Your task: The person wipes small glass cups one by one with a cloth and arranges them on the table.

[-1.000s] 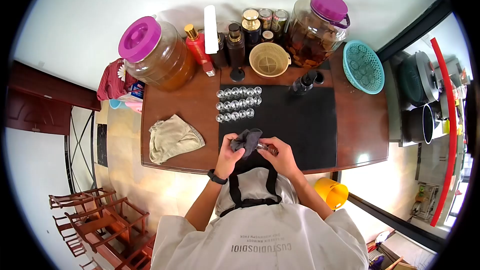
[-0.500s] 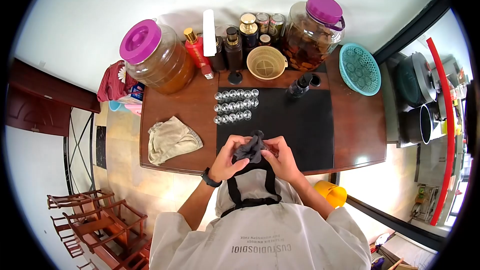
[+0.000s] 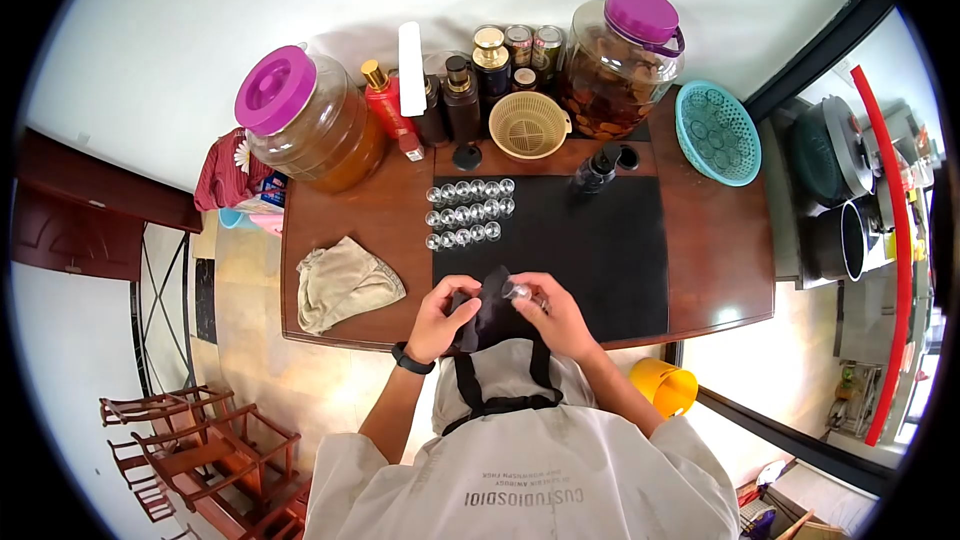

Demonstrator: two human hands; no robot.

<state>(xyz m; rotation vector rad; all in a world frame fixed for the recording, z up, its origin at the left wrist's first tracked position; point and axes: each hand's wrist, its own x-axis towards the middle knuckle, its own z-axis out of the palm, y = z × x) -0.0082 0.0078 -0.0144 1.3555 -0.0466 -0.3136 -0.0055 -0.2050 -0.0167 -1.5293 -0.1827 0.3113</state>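
My left hand (image 3: pixel 440 317) grips a dark grey cloth (image 3: pixel 490 308) that hangs down in folds at the table's front edge. In my right hand (image 3: pixel 555 314) is a small clear glass (image 3: pixel 515 290), pinched between thumb and fingers, its mouth turned toward the cloth. Beyond my hands, small glasses (image 3: pixel 463 213) stand in three rows on the black mat (image 3: pixel 590 260). A dark bottle (image 3: pixel 597 170) with a round black cap (image 3: pixel 628 158) beside it is at the mat's far edge.
A beige cloth (image 3: pixel 348 285) lies on the left of the wooden table (image 3: pixel 725 260). Along the back are two big purple-lidded jars (image 3: pixel 325 125), several bottles (image 3: pixel 460 100), a tan basket (image 3: pixel 530 127) and a turquoise basket (image 3: pixel 718 135). A yellow bin (image 3: pixel 665 390) is on the floor.
The grey cloth was bunched between both hands. Now it stays in my left hand, while my right hand has drawn slightly away with the small glass, which shows clear of the cloth.
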